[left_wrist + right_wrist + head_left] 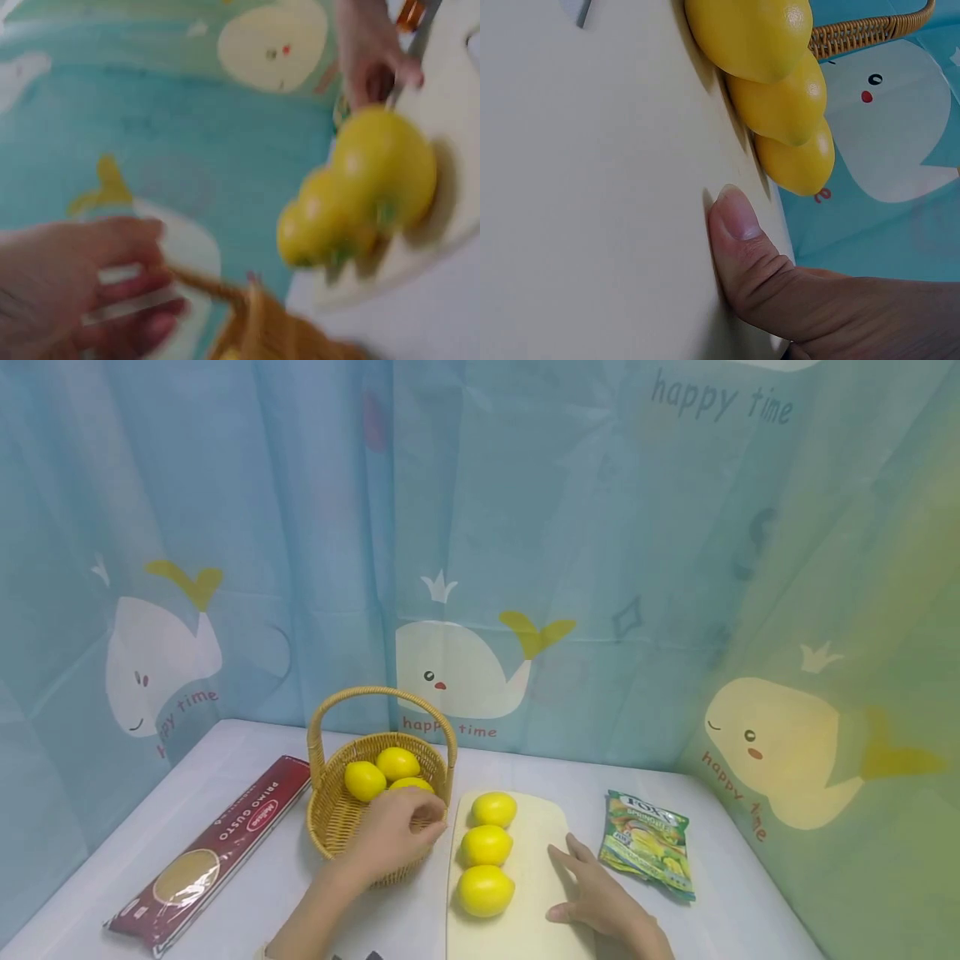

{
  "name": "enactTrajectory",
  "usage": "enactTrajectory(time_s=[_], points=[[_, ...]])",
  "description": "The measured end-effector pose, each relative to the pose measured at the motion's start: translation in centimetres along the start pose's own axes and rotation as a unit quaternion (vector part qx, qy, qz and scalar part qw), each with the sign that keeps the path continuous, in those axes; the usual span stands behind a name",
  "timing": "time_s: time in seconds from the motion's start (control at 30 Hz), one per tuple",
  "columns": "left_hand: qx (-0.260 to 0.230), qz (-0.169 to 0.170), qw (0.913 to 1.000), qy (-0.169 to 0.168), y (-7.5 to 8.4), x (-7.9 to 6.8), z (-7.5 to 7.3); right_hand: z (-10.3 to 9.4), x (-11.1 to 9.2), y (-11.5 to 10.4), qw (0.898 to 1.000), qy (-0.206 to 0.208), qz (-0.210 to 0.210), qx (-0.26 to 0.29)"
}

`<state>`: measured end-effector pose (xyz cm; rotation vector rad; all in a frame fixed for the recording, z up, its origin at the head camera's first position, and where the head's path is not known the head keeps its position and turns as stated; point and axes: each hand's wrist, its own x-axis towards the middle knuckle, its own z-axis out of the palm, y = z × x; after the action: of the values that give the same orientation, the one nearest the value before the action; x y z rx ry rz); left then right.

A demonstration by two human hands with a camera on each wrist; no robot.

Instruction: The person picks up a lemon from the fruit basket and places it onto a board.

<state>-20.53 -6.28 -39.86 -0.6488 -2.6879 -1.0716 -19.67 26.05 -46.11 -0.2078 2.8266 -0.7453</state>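
My left hand [393, 835] is over the front of a wicker basket [321, 827], with loosely bent fingers and nothing visible between them. In the left wrist view these fingers [127, 247] stand apart near the basket handle; I cannot tell whether they touch it. Several lemons lie inside the basket, among them one lemon [365, 782] at the left. Three more lemons [486, 891] form a row along the left side of a cream cutting board [536, 852]. On the board's right edge rests my right hand [600, 897], fingers spread, its thumb [739, 217] lying on the board surface.
A long dark red pasta packet [217, 852] lies left of the basket. Right of the board is a green Fox's candy bag [648, 843]. Blue curtains [480, 527] with whale prints hang behind the white table [720, 902]. Small dark tips [372, 956] show at the bottom edge.
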Motion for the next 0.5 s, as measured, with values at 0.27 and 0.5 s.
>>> enactTrajectory(time_s=[0.27,0.5], points=[[-0.036,-0.002,0.9973,0.065,-5.8,0.5,0.2,0.1,-0.1,-0.1,1.0,0.0,0.002,0.003],[-0.046,-0.068,0.9965,0.015,-6.6,0.3,0.2,0.0,-0.3,-0.1,1.0,0.003,-0.008,0.013]])
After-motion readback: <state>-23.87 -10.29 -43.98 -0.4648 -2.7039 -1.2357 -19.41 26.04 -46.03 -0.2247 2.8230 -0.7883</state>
